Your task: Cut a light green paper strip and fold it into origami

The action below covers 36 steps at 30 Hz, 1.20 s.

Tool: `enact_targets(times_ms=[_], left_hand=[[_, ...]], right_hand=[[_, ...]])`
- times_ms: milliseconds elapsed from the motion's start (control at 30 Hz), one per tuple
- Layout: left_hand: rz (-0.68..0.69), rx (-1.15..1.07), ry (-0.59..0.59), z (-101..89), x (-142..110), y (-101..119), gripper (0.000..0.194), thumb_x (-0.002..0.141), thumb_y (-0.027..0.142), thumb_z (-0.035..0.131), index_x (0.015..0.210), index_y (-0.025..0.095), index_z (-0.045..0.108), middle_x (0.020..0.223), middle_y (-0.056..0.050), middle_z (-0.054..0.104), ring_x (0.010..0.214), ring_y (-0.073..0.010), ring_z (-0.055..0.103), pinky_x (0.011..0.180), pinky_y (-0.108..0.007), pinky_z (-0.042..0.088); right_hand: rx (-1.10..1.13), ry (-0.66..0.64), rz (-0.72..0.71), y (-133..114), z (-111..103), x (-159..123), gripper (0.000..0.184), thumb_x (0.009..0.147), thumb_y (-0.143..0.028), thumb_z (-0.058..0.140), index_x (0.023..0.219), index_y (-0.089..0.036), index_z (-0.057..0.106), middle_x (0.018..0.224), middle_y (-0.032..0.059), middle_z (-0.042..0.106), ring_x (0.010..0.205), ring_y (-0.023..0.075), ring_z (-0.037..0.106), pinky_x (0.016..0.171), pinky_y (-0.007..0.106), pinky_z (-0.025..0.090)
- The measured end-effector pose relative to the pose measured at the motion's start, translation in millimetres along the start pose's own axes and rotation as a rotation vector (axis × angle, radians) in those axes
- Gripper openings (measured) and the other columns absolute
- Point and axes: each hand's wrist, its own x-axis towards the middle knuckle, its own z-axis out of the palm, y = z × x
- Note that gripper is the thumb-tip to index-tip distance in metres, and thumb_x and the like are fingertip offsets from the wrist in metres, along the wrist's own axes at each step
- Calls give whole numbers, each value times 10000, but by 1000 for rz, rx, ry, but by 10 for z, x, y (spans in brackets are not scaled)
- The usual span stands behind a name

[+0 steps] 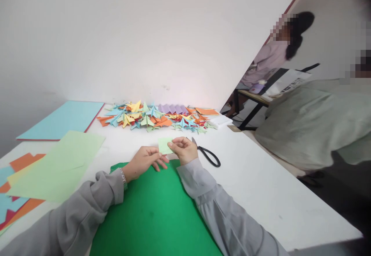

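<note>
Near the far edge of a green sheet, at the close side of a white table, one small light green paper is raised. The right hand grasps it at its right side, with the thumb on the front. The left hand is at the lower left corner of the paper; its other fingers stretch out below, but I cannot tell if it grips the paper also or only touches it. On the left wrist there is a bracelet, and both arms have grey sleeves. Just to the right of the right hand lie scissors with black handles. Farther back, close to the wall, many folded paper planes are heaped in several colours, and beside them is a purple pleated paper. At the right end of this heap lies a white object, which I cannot identify. On the left, a large light green sheet partly covers some coloured papers, and behind it lies a light blue sheet.
</note>
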Motion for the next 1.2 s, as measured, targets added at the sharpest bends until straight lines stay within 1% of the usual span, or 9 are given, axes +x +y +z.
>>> enact_targets(times_ms=[200,433,533,667,800,900,1067,1200], left_hand=[[4,-3,-12,-4,0,-21,260,756,301,466,782,84,607,866,-137,664,656,-168,637,502,-227,464],[8,-4,-13,-12,-8,-18,241,748,277,460,777,85,603,909,-144,657,658,-168,638,506,-231,468],[3,7,-12,-12,-8,-14,235,746,256,448,775,85,607,896,-137,662,660,-162,637,514,-228,468],[-2,24,-7,0,-10,-8,224,732,225,439,749,86,615,843,-132,671,642,-164,637,504,-229,459],[-19,-33,3,6,-18,3,198,707,210,455,721,82,606,837,-138,668,626,-172,636,498,-239,456],[-24,-98,10,1,-21,20,194,705,242,486,707,79,591,837,-143,663,620,-178,632,494,-249,462],[-8,-1,82,22,5,65,312,690,381,569,716,72,604,684,-113,658,543,-160,610,468,-244,462],[-28,-7,76,55,18,111,369,690,434,563,718,69,610,617,-95,648,502,-155,602,450,-244,457]], right_hand=[[8,3,-23,27,-10,16,258,421,-206,772,580,-151,576,434,-43,588,385,66,492,405,185,354],[27,7,-1,9,3,8,271,402,-199,776,578,-152,576,441,-37,599,395,77,515,417,193,376],[27,3,-2,5,9,10,268,408,-203,775,581,-155,576,450,-34,604,399,78,516,417,195,375],[29,16,-10,19,3,23,267,405,-205,774,573,-160,572,407,-56,564,361,63,470,388,189,343],[24,21,-5,30,-5,25,271,399,-208,775,572,-161,572,412,-54,565,368,62,468,393,190,345],[-8,4,0,-1,13,0,268,400,-216,772,572,-159,574,434,-41,583,388,71,486,415,198,364],[-101,-72,11,-123,99,-99,244,411,-214,762,559,-156,577,422,-46,559,375,63,455,393,191,326],[-124,-117,12,-169,132,-145,255,406,-222,765,557,-155,571,436,-43,559,382,67,454,387,190,321]])
